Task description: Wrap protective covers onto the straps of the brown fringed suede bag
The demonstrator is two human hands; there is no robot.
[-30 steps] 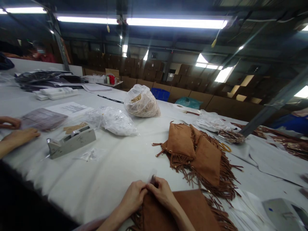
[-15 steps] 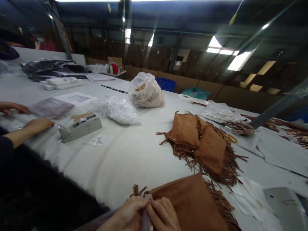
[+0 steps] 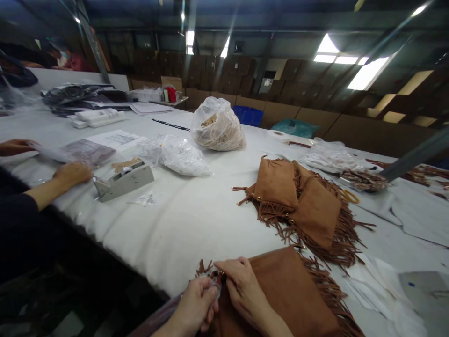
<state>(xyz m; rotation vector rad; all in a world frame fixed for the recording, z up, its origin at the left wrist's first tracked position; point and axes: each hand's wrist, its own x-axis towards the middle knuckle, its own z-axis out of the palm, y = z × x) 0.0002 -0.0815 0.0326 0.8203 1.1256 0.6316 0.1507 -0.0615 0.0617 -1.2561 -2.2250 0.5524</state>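
1. The left grip [image 3: 198, 299] is closed, thumb against curled fingers, on a bit of clear plastic wrap [image 3: 215, 286]. The pinch seems meant to keep the slippery film from springing loose.

2. The right grip [image 3: 243, 286] is just beside the left, its index finger stretched toward a small metal fitting [image 3: 220, 273]. Whether finger and thumb actually pinch that fitting, I cannot tell. Reaching from the opposite side probably lets one hand steady while the other does fine work.

3. The brown fringed suede-look bag [image 3: 287, 276] lies flat below and to the right of both grips, partly under the right one. Its fitted corner comes up between them, and the bench [image 3: 189, 229] likely takes its weight, so the fingers need only manage the corner.

4. Beyond the right grip, other fringed bags [image 3: 277, 185] overlap in a pile, near enough, I judge, to be taken without much of a reach.

5. Well to the left of and beyond the left grip stands a tape dispenser [image 3: 128, 182]. It is just beside a co-worker's hand [image 3: 73, 174], which probably explains its spot.

6. Farther beyond both grips, a translucent sack [image 3: 224, 133] stands with its mouth open, showing tan contents; left like that, it would suit picking from. A crumpled clear plastic bag [image 3: 185, 157] lies near it.
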